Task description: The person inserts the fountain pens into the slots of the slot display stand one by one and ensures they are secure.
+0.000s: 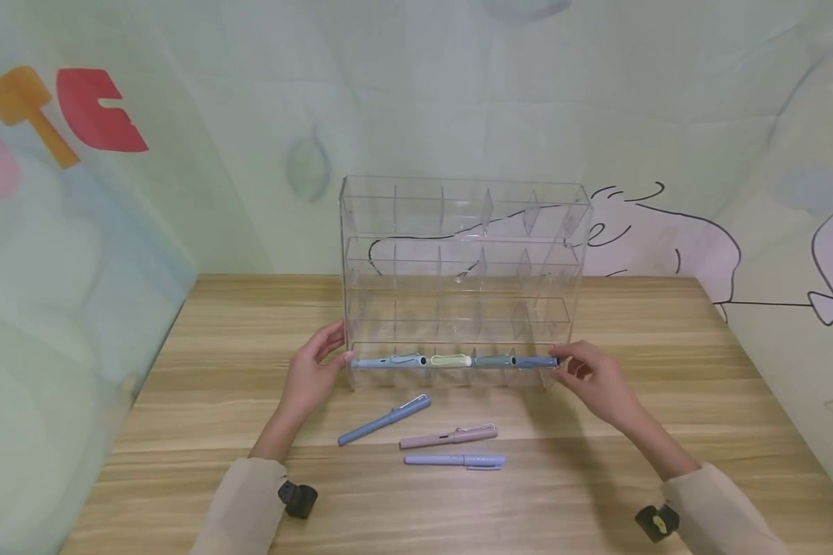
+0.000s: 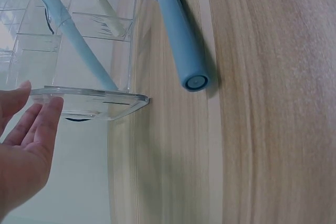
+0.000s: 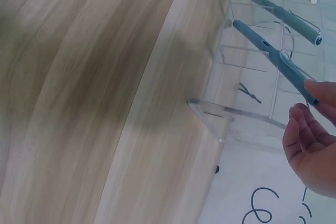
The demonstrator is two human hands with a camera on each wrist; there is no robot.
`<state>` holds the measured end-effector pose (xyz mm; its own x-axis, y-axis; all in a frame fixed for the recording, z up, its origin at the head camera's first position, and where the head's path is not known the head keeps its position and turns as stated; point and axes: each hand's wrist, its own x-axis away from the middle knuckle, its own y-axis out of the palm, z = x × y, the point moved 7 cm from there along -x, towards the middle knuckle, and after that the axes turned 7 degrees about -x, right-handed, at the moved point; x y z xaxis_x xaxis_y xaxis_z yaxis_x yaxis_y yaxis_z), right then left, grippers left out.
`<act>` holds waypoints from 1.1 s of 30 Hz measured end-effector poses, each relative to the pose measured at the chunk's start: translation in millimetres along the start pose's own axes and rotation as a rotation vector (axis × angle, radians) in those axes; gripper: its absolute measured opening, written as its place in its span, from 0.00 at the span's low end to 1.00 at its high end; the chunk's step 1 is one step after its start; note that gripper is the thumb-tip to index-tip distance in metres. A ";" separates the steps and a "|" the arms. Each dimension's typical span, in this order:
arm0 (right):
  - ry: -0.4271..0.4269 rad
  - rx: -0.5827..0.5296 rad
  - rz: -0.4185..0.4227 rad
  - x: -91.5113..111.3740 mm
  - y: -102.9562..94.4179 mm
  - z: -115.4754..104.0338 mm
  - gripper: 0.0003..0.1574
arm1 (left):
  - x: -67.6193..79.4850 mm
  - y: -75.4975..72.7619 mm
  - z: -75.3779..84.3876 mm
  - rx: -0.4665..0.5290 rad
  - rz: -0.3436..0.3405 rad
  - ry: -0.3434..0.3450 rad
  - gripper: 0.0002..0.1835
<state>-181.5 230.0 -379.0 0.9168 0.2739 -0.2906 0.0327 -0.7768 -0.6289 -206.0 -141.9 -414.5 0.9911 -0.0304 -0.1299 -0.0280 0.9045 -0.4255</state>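
Note:
A clear acrylic rack (image 1: 458,331) with divided tiers stands upright on the table. Along its lowest tier lie a light blue pen (image 1: 389,361), a pale green pen (image 1: 451,360), a grey-green pen (image 1: 494,361) and a dark blue pen (image 1: 536,361). At the rack's left side, my left hand (image 1: 312,370) touches the side panel with fairly straight fingers. My right hand (image 1: 595,381) pinches the capped end of the dark blue pen (image 3: 286,69) between thumb and finger, at the rack's right edge. Its other fingers curl loosely.
In front of the rack lie a blue pen (image 1: 385,420), a pinkish pen (image 1: 448,437) and a lavender pen (image 1: 454,461) on the wooden table (image 1: 215,362). A printed cloth backdrop (image 1: 250,139) hangs close behind the rack.

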 end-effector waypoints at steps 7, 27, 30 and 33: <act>-0.024 0.030 -0.004 0.1 -1.1 1.1 0.13 | 0.2 -0.1 0.0 0.004 -0.002 -0.012 0.26; 0.064 0.019 -0.016 -0.4 0.4 10.8 0.07 | 0.6 -0.4 -0.6 0.005 -0.001 -0.021 0.26; 0.071 0.010 -0.021 0.3 0.6 11.4 0.08 | 0.5 -0.1 -1.2 -0.001 -0.001 -0.022 0.27; 0.085 0.001 -0.025 1.5 0.5 12.4 0.10 | 0.1 0.2 -1.8 -0.012 -0.001 -0.025 0.27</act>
<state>-185.1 237.0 -388.7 0.9462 0.2439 -0.2125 0.0557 -0.7699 -0.6358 -206.1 -142.5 -416.2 0.9940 -0.0204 -0.1071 -0.0285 0.8992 -0.4366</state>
